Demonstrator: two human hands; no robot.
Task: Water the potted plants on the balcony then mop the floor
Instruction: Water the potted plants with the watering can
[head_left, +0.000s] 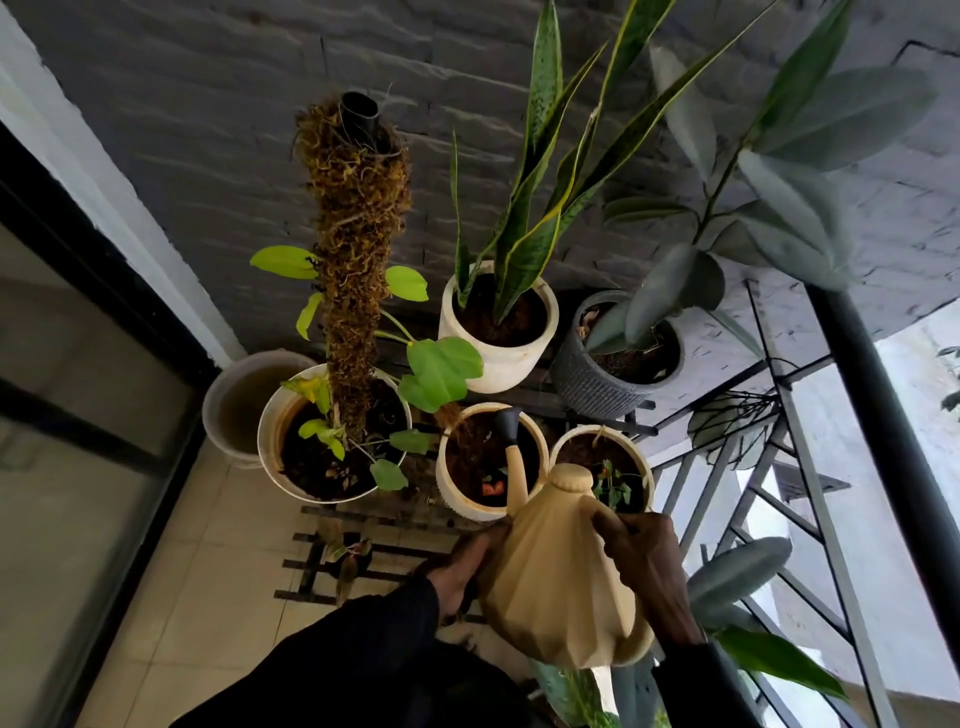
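Presently, low centre-right of frame, the watering can (561, 582) is tipped forward, its black rose (508, 422) over the soil of the small cream pot (454, 501); the left hand (467, 566) and right hand (649, 571) clasp its ribbed body with curled fingers, presumably to steady the pour.

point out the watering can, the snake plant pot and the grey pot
watering can (558, 577), head view, middle of its ribbed body
snake plant pot (506, 366), head view, its white front wall
grey pot (587, 387), head view, its textured outer wall

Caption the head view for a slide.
Left hand and right hand tilt a beige watering can, spout over a cream pot.
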